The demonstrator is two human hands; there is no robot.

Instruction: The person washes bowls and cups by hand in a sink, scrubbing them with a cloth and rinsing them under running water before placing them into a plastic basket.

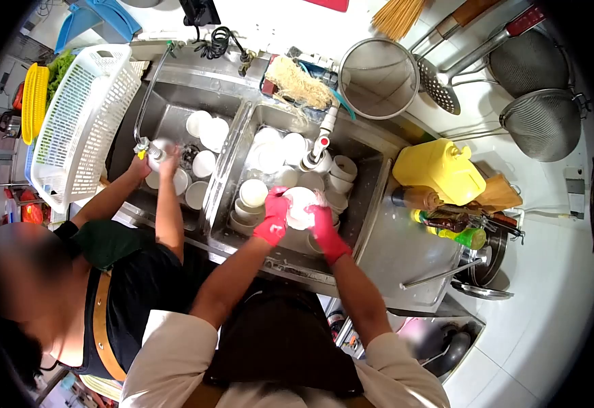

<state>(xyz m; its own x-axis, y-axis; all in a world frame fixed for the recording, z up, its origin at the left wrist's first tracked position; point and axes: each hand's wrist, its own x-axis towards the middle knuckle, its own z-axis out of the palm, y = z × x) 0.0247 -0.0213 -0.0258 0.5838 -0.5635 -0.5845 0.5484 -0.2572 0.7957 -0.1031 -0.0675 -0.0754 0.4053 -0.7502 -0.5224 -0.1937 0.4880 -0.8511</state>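
A white bowl (pixel 300 206) is held over the right basin between both my hands, which wear red gloves. My left hand (pixel 274 216) grips its left side, with the fingers curled at the rim. On the other side, my right hand (pixel 321 224) closes on the bowl's right edge; its fingertips are blurred. Beneath and around lie several white bowls (pixel 253 193) and cups (pixel 344 167) in the right sink basin (pixel 372 197). A white tap (pixel 323 143) with a red mark reaches down just beyond the held bowl.
At the left basin (pixel 168 95), a co-worker's hands (pixel 168 163) rinse a white piece under a thin tap (pixel 144 109). A white plastic basket (pixel 83 129) stands far left. To the right are a yellow jug (pixel 438 170), bottles (pixel 457 234) and hanging strainers (pixel 542 126).
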